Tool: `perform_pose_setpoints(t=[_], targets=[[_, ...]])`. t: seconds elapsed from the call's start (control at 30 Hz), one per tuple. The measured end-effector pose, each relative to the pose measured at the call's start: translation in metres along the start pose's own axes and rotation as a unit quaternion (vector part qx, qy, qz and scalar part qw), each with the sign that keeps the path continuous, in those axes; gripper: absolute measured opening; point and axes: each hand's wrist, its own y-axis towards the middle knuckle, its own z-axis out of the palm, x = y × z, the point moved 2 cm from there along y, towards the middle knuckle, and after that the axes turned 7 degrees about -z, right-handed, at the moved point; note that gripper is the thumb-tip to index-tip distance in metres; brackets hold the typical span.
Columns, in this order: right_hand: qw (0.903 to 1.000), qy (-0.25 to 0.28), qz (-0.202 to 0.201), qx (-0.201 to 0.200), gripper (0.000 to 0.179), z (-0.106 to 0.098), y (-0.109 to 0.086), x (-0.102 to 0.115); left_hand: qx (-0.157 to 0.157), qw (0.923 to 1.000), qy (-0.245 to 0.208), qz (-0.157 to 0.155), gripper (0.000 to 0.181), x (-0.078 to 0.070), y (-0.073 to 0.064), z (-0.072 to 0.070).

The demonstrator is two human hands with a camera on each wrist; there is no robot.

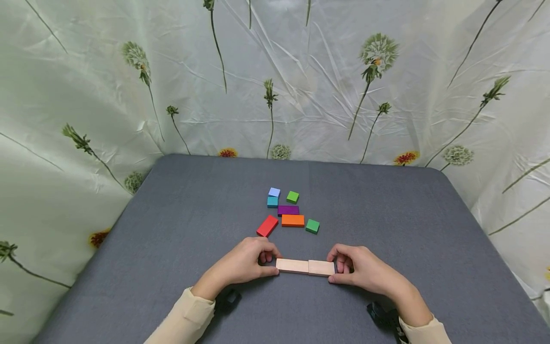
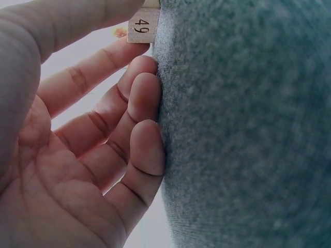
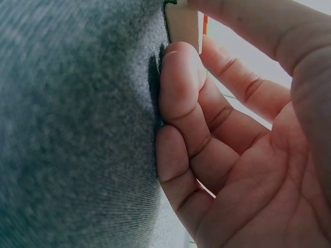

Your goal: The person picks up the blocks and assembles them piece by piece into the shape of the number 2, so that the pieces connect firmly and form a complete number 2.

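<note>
Two plain wooden blocks lie end to end on the grey cloth in the head view, the left wooden block (image 1: 292, 266) meeting the right wooden block (image 1: 321, 268). My left hand (image 1: 245, 262) pinches the far left end of the left block between thumb and forefinger. At the opposite end, my right hand (image 1: 365, 268) pinches the right block the same way. In the left wrist view, the left block's end face (image 2: 140, 30) carries a printed number. The right wrist view shows the right block's bare end (image 3: 183, 27) beside the fingers; its top is cut off by the frame.
Beyond the hands lie a red block (image 1: 267, 226), an orange block (image 1: 293, 220), a purple block (image 1: 288, 210) and several small blue and green blocks. A grey cloth-covered table (image 1: 206, 200) spreads around them, with a flower-print curtain (image 1: 301, 86) behind.
</note>
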Motion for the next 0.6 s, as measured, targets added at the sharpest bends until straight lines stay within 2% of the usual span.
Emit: perform_pose_setpoints(t=[0.27, 0.6], targets=[[0.9999, -0.003, -0.013, -0.005, 0.031, 0.0002, -0.0003, 0.0006, 0.006, 1.0, -0.002, -0.002, 0.022, -0.0003, -0.0009, -0.0017], [0.9997, -0.004, -0.023, -0.008, 0.03, 0.0011, -0.0002, -0.0007, -0.003, 1.0, -0.007, 0.005, 0.019, 0.0018, -0.0006, -0.0013]])
